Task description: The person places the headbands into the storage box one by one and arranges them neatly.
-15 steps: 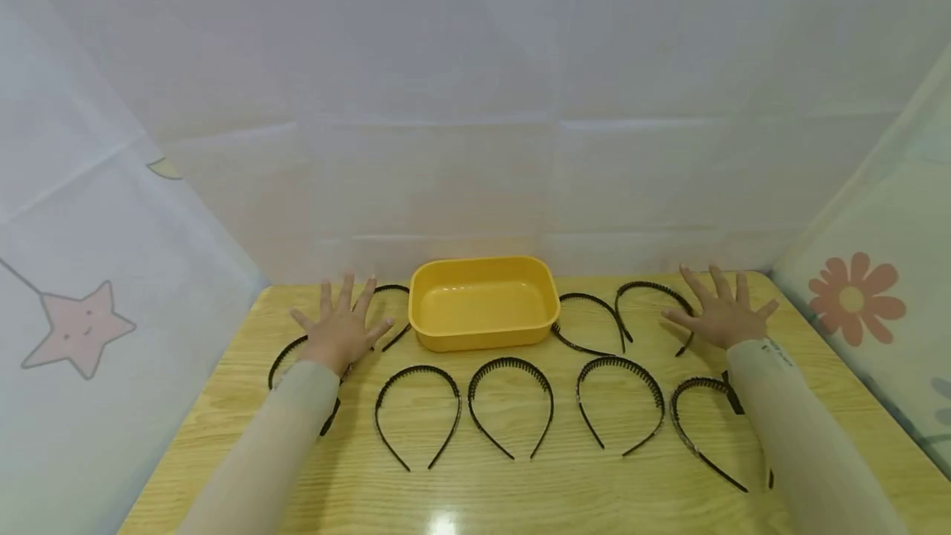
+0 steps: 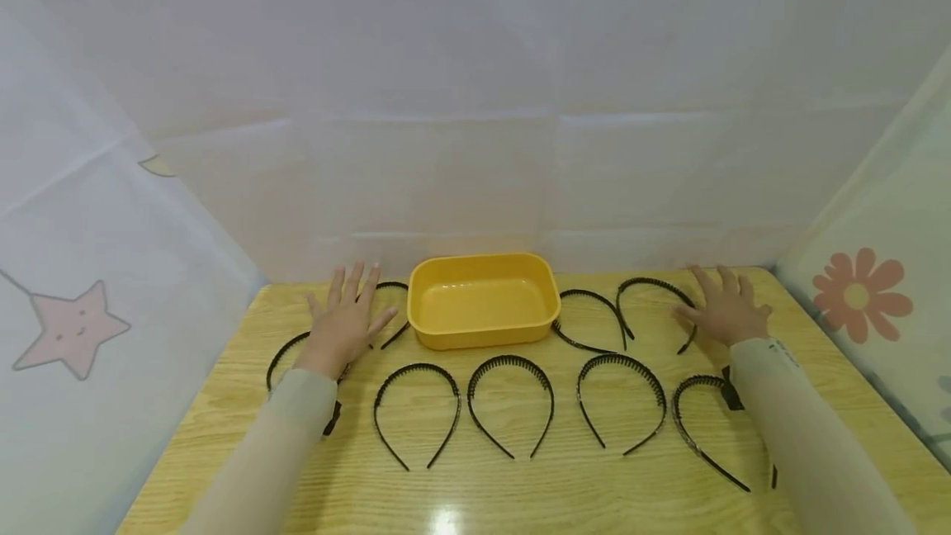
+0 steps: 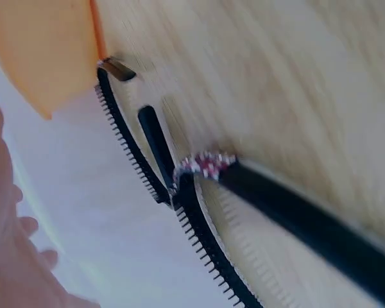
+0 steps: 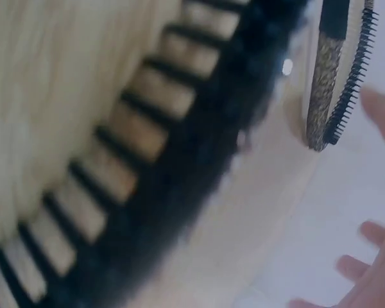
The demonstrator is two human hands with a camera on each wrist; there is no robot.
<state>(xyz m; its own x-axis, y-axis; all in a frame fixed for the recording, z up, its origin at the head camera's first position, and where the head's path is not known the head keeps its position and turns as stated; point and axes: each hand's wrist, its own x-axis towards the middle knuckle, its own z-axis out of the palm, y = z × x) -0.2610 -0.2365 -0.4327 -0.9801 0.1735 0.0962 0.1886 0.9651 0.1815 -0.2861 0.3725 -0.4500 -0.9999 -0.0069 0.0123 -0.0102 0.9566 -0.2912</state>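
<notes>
Several black toothed headbands lie on a wooden table [image 2: 223, 403] around a yellow plastic tray [image 2: 483, 300], which holds nothing. My left hand [image 2: 345, 316] lies flat with straight fingers just left of the tray, over a headband [image 2: 392, 314] beside it. My right hand [image 2: 726, 310] is flat with straight fingers at the back right, touching the right end of another headband [image 2: 654, 295]. Neither hand holds anything. In the left wrist view, toothed headbands [image 3: 199, 237] cross near the tray's corner [image 3: 45, 51]. The right wrist view is a blurred close-up of a headband's teeth [image 4: 147, 160].
A front row of headbands [image 2: 511, 403] runs across the table's middle, and one [image 2: 706, 428] lies under my right forearm. White sheeting closes in the back and both sides. A glare spot [image 2: 444, 518] sits at the near edge.
Both hands have drawn their spread fingers closer together and slid slightly away from me. The headbands and tray have not moved.
</notes>
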